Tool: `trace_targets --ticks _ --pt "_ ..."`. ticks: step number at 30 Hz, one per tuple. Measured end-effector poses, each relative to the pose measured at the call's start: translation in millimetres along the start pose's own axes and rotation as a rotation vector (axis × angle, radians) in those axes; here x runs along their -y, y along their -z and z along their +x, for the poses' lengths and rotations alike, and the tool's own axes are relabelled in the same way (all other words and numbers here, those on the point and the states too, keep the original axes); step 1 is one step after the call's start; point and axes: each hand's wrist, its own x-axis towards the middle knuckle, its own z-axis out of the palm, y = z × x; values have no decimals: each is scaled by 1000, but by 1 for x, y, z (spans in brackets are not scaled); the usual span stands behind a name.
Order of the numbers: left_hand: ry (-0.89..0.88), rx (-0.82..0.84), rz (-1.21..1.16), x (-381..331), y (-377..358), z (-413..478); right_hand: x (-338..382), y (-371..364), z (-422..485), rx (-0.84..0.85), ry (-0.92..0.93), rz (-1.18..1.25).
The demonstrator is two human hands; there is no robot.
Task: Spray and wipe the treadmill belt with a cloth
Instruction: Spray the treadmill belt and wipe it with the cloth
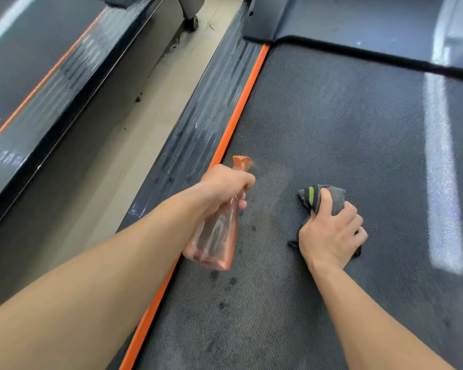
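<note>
The dark textured treadmill belt [345,134] fills the right and centre of the head view, with several dark wet spots near its left edge. My left hand [225,185] grips a clear orange spray bottle [214,236] by its neck, nozzle pointing forward over the belt's left side. My right hand [332,233] holds a bunched grey cloth [329,197] with a green stripe and presses it onto the belt. The two hands are about a hand's width apart.
An orange strip [238,113] and a ribbed dark side rail [198,124] border the belt on the left. Beyond lies a beige floor gap [145,97] with debris, then another treadmill [38,76]. The motor cover [358,20] rises at the belt's far end.
</note>
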Motion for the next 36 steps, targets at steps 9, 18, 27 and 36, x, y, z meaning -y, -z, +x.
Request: trace_targets --ticks 9,18,27,36 --pt "-55 121 165 22 6 -36 3 4 2 47 -56 22" --pt "-89 74 30 36 36 -39 65 -12 80 170 322 108" --pt "-63 -26 -164 39 64 -25 68 -15 -7 138 1042 166" --pt "-79 -33 -133 58 87 -20 133 -32 45 78 511 34"
